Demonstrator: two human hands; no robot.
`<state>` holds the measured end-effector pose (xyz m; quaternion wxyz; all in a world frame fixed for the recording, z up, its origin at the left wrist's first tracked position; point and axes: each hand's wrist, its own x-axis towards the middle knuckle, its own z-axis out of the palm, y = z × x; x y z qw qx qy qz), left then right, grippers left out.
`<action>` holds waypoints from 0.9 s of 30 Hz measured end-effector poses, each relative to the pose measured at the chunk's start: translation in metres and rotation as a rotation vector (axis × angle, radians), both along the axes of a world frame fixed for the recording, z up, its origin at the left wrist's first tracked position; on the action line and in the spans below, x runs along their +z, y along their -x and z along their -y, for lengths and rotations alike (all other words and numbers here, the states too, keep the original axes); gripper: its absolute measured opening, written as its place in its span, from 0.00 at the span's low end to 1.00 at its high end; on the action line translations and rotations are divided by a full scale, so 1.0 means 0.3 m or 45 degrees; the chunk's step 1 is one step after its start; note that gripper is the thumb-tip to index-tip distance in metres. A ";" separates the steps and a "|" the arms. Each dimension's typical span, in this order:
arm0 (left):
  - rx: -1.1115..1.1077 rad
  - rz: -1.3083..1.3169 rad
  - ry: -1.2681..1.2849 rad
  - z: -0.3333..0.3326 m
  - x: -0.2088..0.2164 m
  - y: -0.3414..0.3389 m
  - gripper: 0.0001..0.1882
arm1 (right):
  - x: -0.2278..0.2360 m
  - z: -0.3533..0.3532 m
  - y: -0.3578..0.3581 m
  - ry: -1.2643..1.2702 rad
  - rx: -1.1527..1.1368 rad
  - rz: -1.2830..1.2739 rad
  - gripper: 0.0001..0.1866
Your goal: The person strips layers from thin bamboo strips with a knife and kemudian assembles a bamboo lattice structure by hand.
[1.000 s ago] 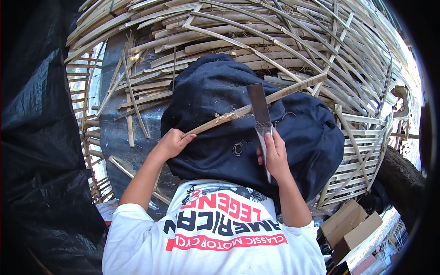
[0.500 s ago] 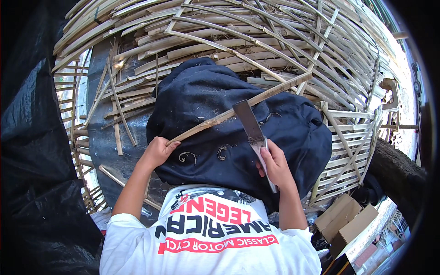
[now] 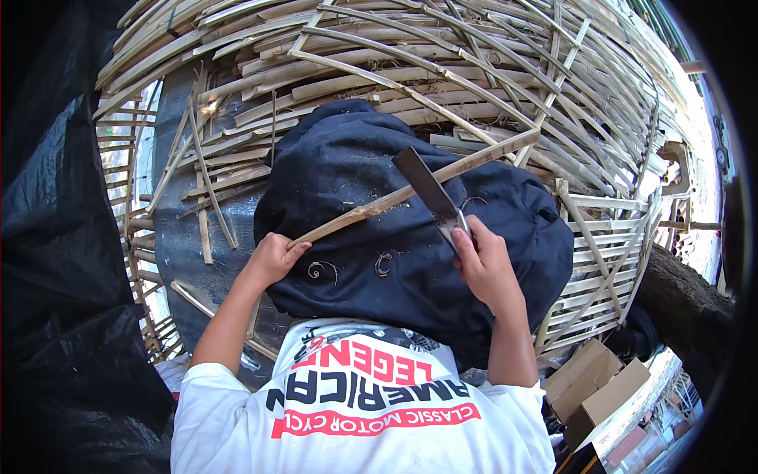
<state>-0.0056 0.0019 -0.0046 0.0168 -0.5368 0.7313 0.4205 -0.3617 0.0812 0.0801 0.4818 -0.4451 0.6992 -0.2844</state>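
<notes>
Head view, background: I see split bamboo [image 3: 347,92] heaped across the upper frame, a black tarp [image 3: 63,237] down the left edge and a cardboard box [image 3: 582,378] at lower right.
Work area: Black cloth [image 3: 347,162] lies bunched in mid-frame above the white shirt [image 3: 355,450]; two curled shavings [image 3: 383,265] rest on it, below centre.
Bamboo strip: It [image 3: 384,205] slants over the cloth from left of centre up to the right, its far end showing against the heap.
Left hand: At left of centre, my left hand [image 3: 274,259] clasps the strip's lower end, thumb along the top.
Right hand: Right of centre, my right hand [image 3: 483,265] is wrapped around the handle of a knife [image 3: 433,194].
Knife: Its broad blade crosses the strip; I cannot tell whether the edge touches.
Strip's feel: I judge it light, stiff yet springy, dry rather than slippery, and apt to splinter along the grain at the rough patch near its middle.
Where to hold: I would keep to the smooth lower end, fingers clear of the blade and that patch.
</notes>
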 end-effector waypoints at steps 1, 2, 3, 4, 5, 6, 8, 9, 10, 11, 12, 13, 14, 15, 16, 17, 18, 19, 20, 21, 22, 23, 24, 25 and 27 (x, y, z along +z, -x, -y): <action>-0.011 0.006 -0.016 -0.008 -0.002 -0.002 0.32 | -0.001 0.012 0.016 0.054 -0.071 0.064 0.13; 0.011 -0.023 0.002 -0.016 -0.004 -0.004 0.32 | 0.004 0.025 0.013 0.036 -0.213 0.079 0.12; 0.032 -0.066 0.038 -0.004 -0.006 0.007 0.32 | -0.018 0.028 0.009 0.155 -0.316 0.031 0.12; 0.020 -0.075 0.041 -0.003 -0.007 0.011 0.32 | -0.046 0.028 0.002 0.275 -0.419 -0.018 0.11; 0.018 -0.037 0.062 -0.014 -0.006 0.006 0.32 | -0.049 0.023 -0.006 0.323 -0.387 -0.135 0.11; 0.025 0.008 0.081 -0.028 -0.001 0.002 0.32 | -0.055 0.014 -0.022 0.367 -0.346 -0.244 0.10; 0.022 0.005 0.125 -0.033 -0.007 0.020 0.30 | -0.072 0.020 -0.051 0.480 -0.307 -0.393 0.13; 0.037 -0.008 0.154 -0.038 -0.002 0.031 0.30 | -0.085 0.023 -0.055 0.580 -0.156 -0.525 0.15; 0.053 -0.021 0.182 -0.042 0.004 0.037 0.29 | -0.095 0.028 -0.061 0.680 -0.002 -0.654 0.17; 0.057 -0.017 0.172 -0.047 0.013 0.037 0.29 | -0.104 0.035 -0.071 0.612 0.070 -0.761 0.15; 0.039 0.028 0.209 -0.046 0.021 0.041 0.29 | -0.123 0.041 -0.069 0.601 0.070 -0.765 0.15; 0.021 0.072 0.247 -0.049 0.023 0.044 0.29 | -0.153 0.049 -0.064 0.465 0.164 -0.848 0.13; 0.019 0.069 0.239 -0.057 0.014 0.045 0.29 | -0.175 0.059 -0.057 0.327 0.259 -0.928 0.12; 0.027 0.087 0.302 -0.065 0.006 0.041 0.29 | -0.184 0.078 -0.046 0.296 0.287 -0.996 0.11; 0.040 0.104 0.357 -0.070 0.004 0.037 0.29 | -0.182 0.103 -0.026 0.292 0.321 -1.036 0.11; 0.051 0.107 0.345 -0.068 0.005 0.038 0.29 | -0.189 0.127 -0.012 0.309 0.342 -1.079 0.11; 0.049 0.111 0.349 -0.062 0.007 0.044 0.29 | -0.201 0.144 0.002 0.341 0.353 -1.122 0.11; 0.047 0.114 0.353 -0.063 0.009 0.046 0.29 | -0.218 0.158 0.014 0.379 0.355 -1.142 0.11; 0.057 0.118 0.356 -0.072 0.010 0.045 0.29 | -0.222 0.170 0.024 0.425 0.379 -1.146 0.11; 0.072 0.113 0.357 -0.077 0.007 0.045 0.29 | -0.226 0.180 0.025 0.420 0.380 -1.193 0.11; 0.088 0.107 0.357 -0.082 0.005 0.046 0.30 | -0.229 0.190 0.025 0.416 0.382 -1.241 0.11; 0.095 0.106 0.359 -0.084 0.005 0.050 0.30 | -0.227 0.201 0.029 0.422 0.387 -1.242 0.11; 0.122 0.107 0.357 -0.090 0.005 0.054 0.30 | -0.230 0.208 0.034 0.432 0.363 -1.230 0.12; 0.150 0.107 0.358 -0.092 0.010 0.058 0.30 | -0.230 0.221 0.046 0.446 0.338 -1.219 0.13; 0.164 0.128 0.346 -0.096 0.042 0.074 0.30 | -0.248 0.254 0.182 0.224 -0.162 -1.390 0.08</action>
